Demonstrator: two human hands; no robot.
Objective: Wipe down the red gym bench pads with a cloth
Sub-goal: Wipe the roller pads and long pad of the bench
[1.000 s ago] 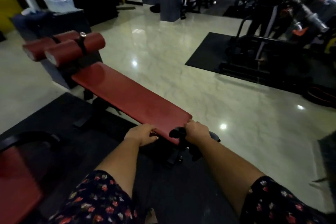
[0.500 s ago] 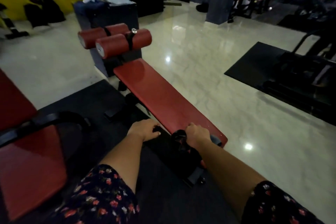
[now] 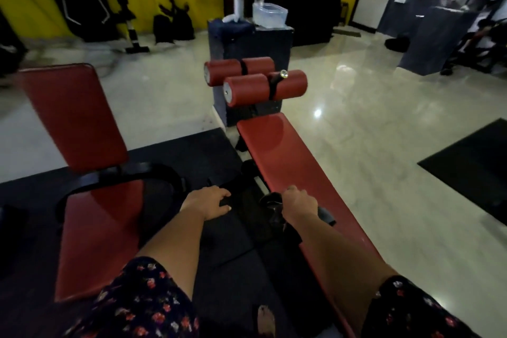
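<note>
A long red bench pad (image 3: 288,162) runs from the lower right up to two red roller pads (image 3: 263,85) at its far end. My right hand (image 3: 299,207) grips a black cloth (image 3: 271,207) bunched on the pad's left edge; a dark end of it shows to the right of my wrist. My left hand (image 3: 205,203) hovers left of the bench over the black floor mat (image 3: 192,162), fingers loosely curled, apparently holding nothing. A second red seat (image 3: 101,228) with an upright red backrest (image 3: 71,112) stands further left.
Behind the rollers stands a dark box (image 3: 247,41) with a clear plastic container (image 3: 270,16) and a bottle on top. Glossy pale floor (image 3: 370,132) lies right of the bench, with another black mat (image 3: 466,167) beyond. Gym gear lines the yellow back wall.
The view has swung left, bringing the second red seat into sight. My right hand and the cloth have slid up the pad's left edge. My left hand has left the bench edge.
</note>
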